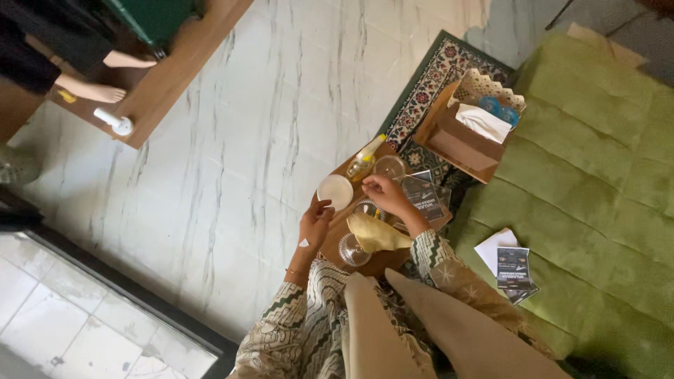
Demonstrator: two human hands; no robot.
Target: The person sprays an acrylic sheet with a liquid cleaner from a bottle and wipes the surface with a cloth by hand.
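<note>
Two hands over a small wooden counter (330,245) at frame centre.

Nearest, one yellow cloth (375,234) lies beside one glass (352,250). The left hand (315,223) is curled near one white lid (335,191); the right hand (385,195) pinches something too small to identify. Beyond: a second glass (390,167) and one spray bottle (365,159), long axis pointing upper right.

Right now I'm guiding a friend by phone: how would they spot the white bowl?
Find the small wooden table between the marble floor and the green sofa. At its floor-side edge, just above the left hand, sits the white bowl. It is the only opaque white round dish; the glasses nearby are clear.
</note>
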